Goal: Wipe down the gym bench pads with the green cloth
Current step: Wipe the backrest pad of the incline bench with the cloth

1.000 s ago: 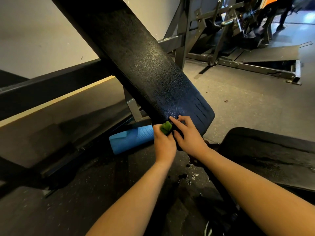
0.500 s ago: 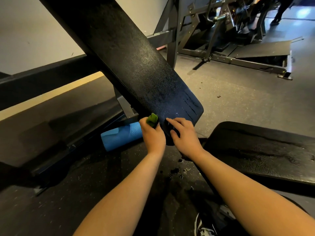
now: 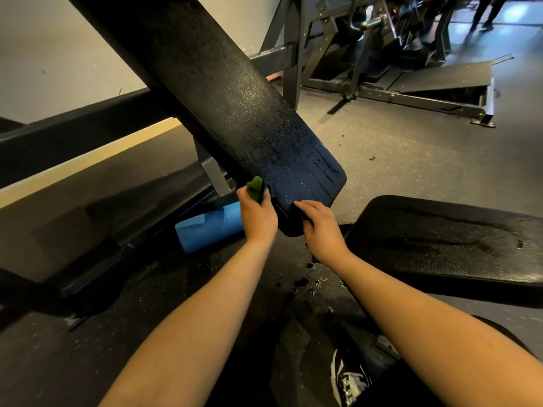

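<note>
The inclined black back pad [image 3: 223, 92] of the gym bench slants down from the upper left to its rounded lower end at the centre, where its surface looks wet. My left hand [image 3: 257, 217] grips the bunched green cloth [image 3: 255, 189] against the pad's lower left edge. My right hand [image 3: 318, 227] rests on the pad's bottom end, fingers laid over the edge. The black seat pad [image 3: 446, 239] lies flat at the right, streaked with wet patches.
A blue foam roller [image 3: 208, 230] lies on the floor under the back pad. Wet drops [image 3: 305, 280] spot the dark rubber floor below my hands. A grey steel machine frame [image 3: 382, 66] stands behind, and my shoe [image 3: 349, 380] shows at the bottom.
My left hand with the cloth has slid a little to the left along the pad's lower edge, away from my right hand, which stays on the pad's end.
</note>
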